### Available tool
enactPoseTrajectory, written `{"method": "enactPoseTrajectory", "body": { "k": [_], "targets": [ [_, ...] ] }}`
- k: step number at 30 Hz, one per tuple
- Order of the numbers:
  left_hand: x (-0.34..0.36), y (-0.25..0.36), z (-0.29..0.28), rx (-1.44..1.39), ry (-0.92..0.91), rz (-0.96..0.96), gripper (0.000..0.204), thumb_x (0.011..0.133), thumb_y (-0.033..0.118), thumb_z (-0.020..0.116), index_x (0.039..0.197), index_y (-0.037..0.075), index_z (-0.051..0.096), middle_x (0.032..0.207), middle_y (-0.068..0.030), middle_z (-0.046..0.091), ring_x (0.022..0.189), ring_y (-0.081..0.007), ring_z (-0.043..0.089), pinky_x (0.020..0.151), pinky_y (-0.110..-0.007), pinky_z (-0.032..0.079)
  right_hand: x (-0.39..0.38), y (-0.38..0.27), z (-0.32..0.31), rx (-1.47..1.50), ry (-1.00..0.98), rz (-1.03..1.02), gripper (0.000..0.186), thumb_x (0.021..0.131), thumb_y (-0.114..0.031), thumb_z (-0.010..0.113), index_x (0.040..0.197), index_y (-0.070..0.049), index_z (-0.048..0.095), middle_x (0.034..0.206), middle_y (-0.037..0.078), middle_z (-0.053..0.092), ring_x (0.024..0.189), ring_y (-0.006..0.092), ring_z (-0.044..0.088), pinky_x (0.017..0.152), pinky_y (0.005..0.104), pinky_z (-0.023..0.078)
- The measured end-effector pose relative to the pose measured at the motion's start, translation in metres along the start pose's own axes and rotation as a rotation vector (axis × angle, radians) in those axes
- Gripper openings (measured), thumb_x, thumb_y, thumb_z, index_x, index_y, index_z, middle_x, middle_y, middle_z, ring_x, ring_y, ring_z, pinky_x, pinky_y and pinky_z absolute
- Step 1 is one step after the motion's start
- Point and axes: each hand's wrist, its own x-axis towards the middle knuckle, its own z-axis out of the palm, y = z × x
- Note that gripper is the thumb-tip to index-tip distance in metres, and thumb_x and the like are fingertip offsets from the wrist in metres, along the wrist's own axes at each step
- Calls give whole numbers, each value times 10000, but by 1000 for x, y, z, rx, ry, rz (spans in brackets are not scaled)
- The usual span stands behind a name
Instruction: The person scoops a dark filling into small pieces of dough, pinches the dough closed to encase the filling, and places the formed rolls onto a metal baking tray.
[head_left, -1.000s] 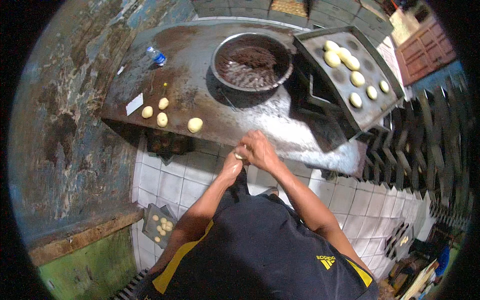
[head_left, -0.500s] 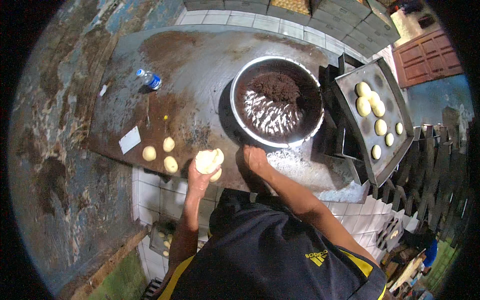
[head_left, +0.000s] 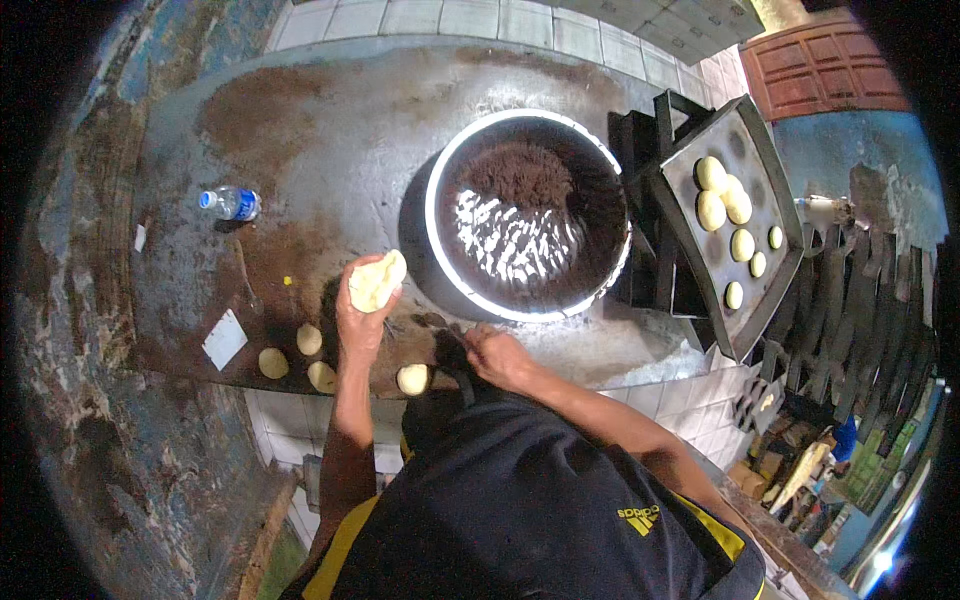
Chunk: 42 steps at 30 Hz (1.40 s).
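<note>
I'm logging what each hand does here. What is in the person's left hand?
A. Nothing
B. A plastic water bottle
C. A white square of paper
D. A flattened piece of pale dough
D: the left hand is raised with a flattened piece of pale dough in its fingers, beside the big round bowl.

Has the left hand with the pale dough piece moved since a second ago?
Yes. The left hand left the right hand and rose with the pale dough piece toward the round metal bowl.
</note>
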Motion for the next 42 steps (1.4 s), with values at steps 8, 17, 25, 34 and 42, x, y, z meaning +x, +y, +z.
{"method": "enactPoseTrajectory", "body": {
  "k": [8, 17, 25, 34, 42],
  "targets": [
    [32, -8, 26, 133, -22, 88, 851, 797, -75, 787, 1512, 80, 352, 1222, -108, 620, 1125, -197, 629, 985, -330, 524, 56, 78, -120, -157, 406, 332, 172, 871, -99, 613, 1005, -2, 661, 805, 253, 670, 800, 440, 687, 673, 496, 543],
    [42, -35, 9, 148, -5, 68, 598, 799, -36, 806, 1333, 48, 549, 1137, -68, 673, 1036, -152, 650, 915, -308, 539, 94, 111, -93, 309, 224, 489, 233, 972, -152, 590, 1072, -6, 741, 807, 146, 731, 747, 253, 704, 652, 385, 529],
    [25, -29, 29, 286, 100, -34, 624, 788, 67, 847, 1317, 71, 517, 1168, -79, 659, 1070, -184, 641, 945, -322, 521, 60, -9, -138, 672, 24, 363, 304, 1004, -224, 622, 1266, -88, 692, 814, 12, 701, 734, 126, 642, 692, 283, 511],
    [-15, -64, 15, 689, 237, -47, 423, 887, 62, 647, 1286, 86, 510, 1051, -229, 702, 978, -462, 674, 802, -519, 532, -15, -53, -45, -217, 87, -46, 412, 850, 29, 607, 1259, -21, 594, 908, 183, 599, 726, 382, 635, 616, 473, 540],
    [-100, -55, 46, 123, -269, -44, 758, 763, -48, 714, 1429, 136, 404, 1278, -90, 584, 1193, -199, 562, 1033, -355, 457, -16, -47, -46, 498, 442, 154, 519, 901, -86, 670, 1368, 8, 463, 1022, 238, 683, 934, 463, 661, 848, 503, 534]
  ]
}}
